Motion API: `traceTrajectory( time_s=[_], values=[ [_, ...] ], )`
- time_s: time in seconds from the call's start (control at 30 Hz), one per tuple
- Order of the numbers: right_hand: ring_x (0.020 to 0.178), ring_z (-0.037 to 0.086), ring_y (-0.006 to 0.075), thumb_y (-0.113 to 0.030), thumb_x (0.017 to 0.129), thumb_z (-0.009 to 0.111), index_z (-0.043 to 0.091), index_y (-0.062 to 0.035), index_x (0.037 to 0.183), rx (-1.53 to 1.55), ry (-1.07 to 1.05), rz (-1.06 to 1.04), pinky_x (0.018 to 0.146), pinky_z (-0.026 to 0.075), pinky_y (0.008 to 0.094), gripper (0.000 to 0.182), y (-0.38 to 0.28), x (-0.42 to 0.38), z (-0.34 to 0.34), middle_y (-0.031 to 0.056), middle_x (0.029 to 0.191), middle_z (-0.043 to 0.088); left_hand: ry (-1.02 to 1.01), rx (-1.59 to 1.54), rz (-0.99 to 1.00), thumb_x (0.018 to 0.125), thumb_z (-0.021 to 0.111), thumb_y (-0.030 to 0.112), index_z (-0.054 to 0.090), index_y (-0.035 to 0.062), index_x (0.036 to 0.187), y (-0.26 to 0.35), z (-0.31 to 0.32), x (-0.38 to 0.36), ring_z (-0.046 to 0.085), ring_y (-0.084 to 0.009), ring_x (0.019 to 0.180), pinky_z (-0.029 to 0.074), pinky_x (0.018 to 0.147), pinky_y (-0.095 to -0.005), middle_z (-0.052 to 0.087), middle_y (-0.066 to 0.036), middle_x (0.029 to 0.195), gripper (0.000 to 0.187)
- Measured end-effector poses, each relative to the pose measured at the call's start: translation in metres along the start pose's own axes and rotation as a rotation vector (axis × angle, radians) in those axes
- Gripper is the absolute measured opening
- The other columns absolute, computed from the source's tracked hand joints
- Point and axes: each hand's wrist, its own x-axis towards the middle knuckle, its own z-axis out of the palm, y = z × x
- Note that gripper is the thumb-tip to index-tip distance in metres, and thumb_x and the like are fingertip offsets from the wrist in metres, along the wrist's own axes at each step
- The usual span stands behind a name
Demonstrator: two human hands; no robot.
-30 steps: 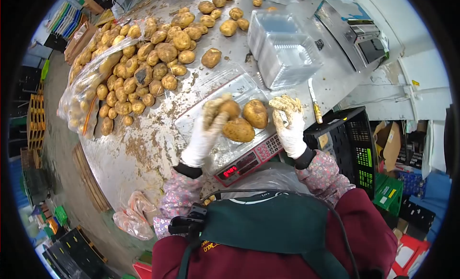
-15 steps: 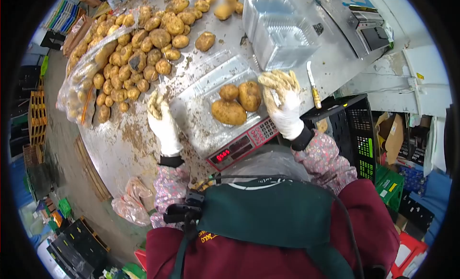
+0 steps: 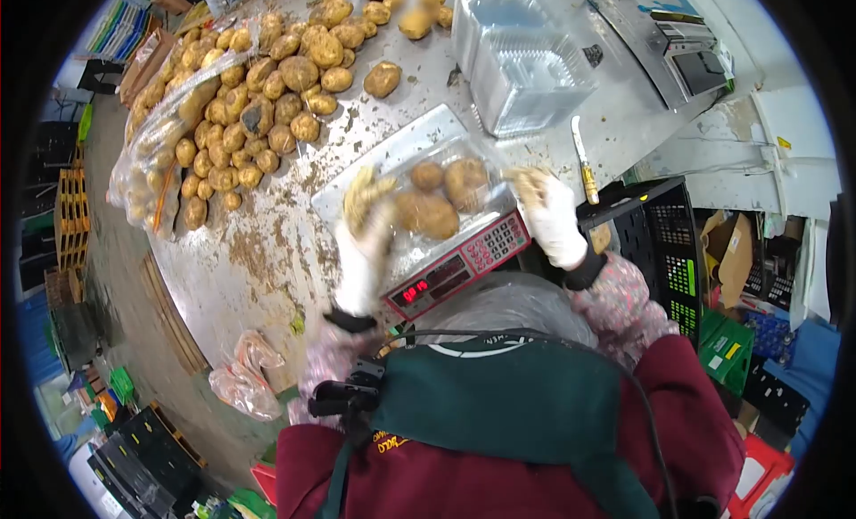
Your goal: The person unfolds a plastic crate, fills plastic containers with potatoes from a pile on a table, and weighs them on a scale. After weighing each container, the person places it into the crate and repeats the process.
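Observation:
A clear plastic clamshell container (image 3: 486, 144) sits on the weighing scale (image 3: 455, 274), its lid down over three potatoes (image 3: 428, 214). The scale's red digits are lit. My left hand (image 3: 364, 234), in a soiled white glove and smeared by motion, reaches over the container's left side; its grip on the edge cannot be made out. At the right edge, my gloved right hand (image 3: 548, 211) has its fingers bent against the container's rim, near the scale's keypad.
Loose potatoes (image 3: 299, 73) and a plastic bag of potatoes (image 3: 152, 176) cover the back left of the metal table (image 3: 209, 287). Stacked clear containers (image 3: 526, 82) stand behind the scale. A knife (image 3: 584, 162) lies at the right, beside a black crate (image 3: 669, 260).
The clamshell's lid has come down over the potatoes. My left hand has moved right onto the container, and my right hand slightly right and down. The scale's reading has changed.

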Motion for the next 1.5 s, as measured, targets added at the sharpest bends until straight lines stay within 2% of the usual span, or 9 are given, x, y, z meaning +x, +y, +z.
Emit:
traceTrajectory(
  time_s=[0.13,0.2,0.33,0.6,0.8,1.1,1.2,1.33,1.5],
  values=[
    [0.071,0.058,0.0111,-0.019,0.1,0.055,0.065,-0.0005,0.102,0.918,-0.29,0.592,0.062,0.047,0.0279,0.02,0.02,-0.009,-0.013,0.0024,0.084,0.064,0.181,0.22,-0.066,0.094,0.063,0.007,0.039,0.0019,0.134,-0.07,0.0,-0.061,0.061,-0.0169,0.102,0.054,0.081,-0.0314,0.06,-0.013,0.116,0.048],
    [0.067,0.054,0.0109,-0.009,0.096,0.058,0.062,-0.0016,0.102,1.044,-0.492,0.245,0.059,0.046,0.0266,0.01,0.051,-0.005,0.005,0.0009,0.079,0.059,0.226,-0.202,-0.255,0.093,0.064,0.008,0.044,0.0,0.122,-0.074,0.009,-0.078,0.065,-0.0225,0.066,0.055,0.054,-0.0352,0.065,-0.014,0.09,0.036],
    [0.076,0.067,0.0175,-0.001,0.088,0.066,0.059,0.0043,0.109,0.95,-0.37,0.427,0.071,0.057,0.0296,0.023,0.043,-0.004,0.001,0.0088,0.087,0.066,0.334,-0.287,-0.244,0.093,0.06,-0.005,0.049,-0.0018,0.124,-0.103,0.017,-0.078,0.069,-0.0257,0.092,0.059,0.083,-0.0391,0.066,-0.015,0.108,0.033],
    [0.07,0.068,0.0186,0.006,0.083,0.067,0.061,0.0037,0.101,1.044,-0.327,0.5,0.066,0.059,0.029,0.02,0.063,-0.001,0.018,0.0118,0.083,0.068,0.277,-0.417,-0.538,0.088,0.065,0.0,0.058,0.0048,0.09,-0.077,0.008,-0.055,0.063,-0.0151,0.079,0.055,0.077,-0.0319,0.061,-0.003,0.082,0.008],
    [0.078,0.07,0.0204,0.003,0.086,0.066,0.06,0.0019,0.101,1.165,-0.514,0.553,0.074,0.059,0.031,0.016,0.06,-0.013,0.016,0.0119,0.087,0.069,0.262,-0.442,-0.15,0.083,0.06,-0.002,0.057,0.0084,0.094,-0.036,0.016,-0.023,0.051,-0.0076,0.079,0.044,0.072,-0.0219,0.055,0.004,0.091,0.016],
    [0.131,0.047,0.0252,-0.034,0.089,0.068,0.043,-0.0003,0.143,1.2,-0.634,0.136,0.111,0.037,0.0396,0.068,0.048,0.008,-0.102,0.0126,0.14,0.05,-0.352,-0.178,-0.381,0.086,0.058,0.011,0.055,0.0074,0.118,0.025,0.075,0.045,0.049,-0.0022,0.08,0.042,0.069,-0.0172,0.054,0.006,0.095,0.032],
    [0.114,0.054,0.0146,-0.023,0.09,0.069,0.047,-0.0005,0.138,1.112,-0.63,0.083,0.097,0.044,0.0308,0.057,0.055,-0.006,-0.123,0.0065,0.125,0.058,-0.677,0.07,-0.418,0.084,0.054,0.004,0.054,0.0064,0.129,0.022,0.124,0.06,0.045,-0.0012,0.076,0.039,0.067,-0.0163,0.056,0.005,0.107,0.045],
    [0.11,0.057,0.0142,-0.023,0.091,0.068,0.054,-0.0004,0.133,1.378,-0.372,0.313,0.097,0.045,0.0331,0.05,0.12,-0.081,-0.154,0.0056,0.126,0.06,-0.787,0.287,-0.158,0.096,0.061,0.016,0.04,0.0037,0.147,0.041,0.203,0.076,0.042,-0.0199,0.135,0.035,0.109,-0.0293,0.044,-0.011,0.148,0.056],
    [0.118,0.057,0.0189,-0.023,0.091,0.066,0.053,-0.0016,0.135,1.288,0.489,0.508,0.104,0.045,0.0357,0.05,0.182,-0.217,-0.213,0.0085,0.127,0.061,-0.289,1.402,1.182,0.096,0.063,0.023,0.056,-0.0034,0.131,0.006,0.22,0.177,0.055,-0.0331,0.123,0.043,0.102,-0.0366,0.057,-0.023,0.134,0.044]
  ],
)
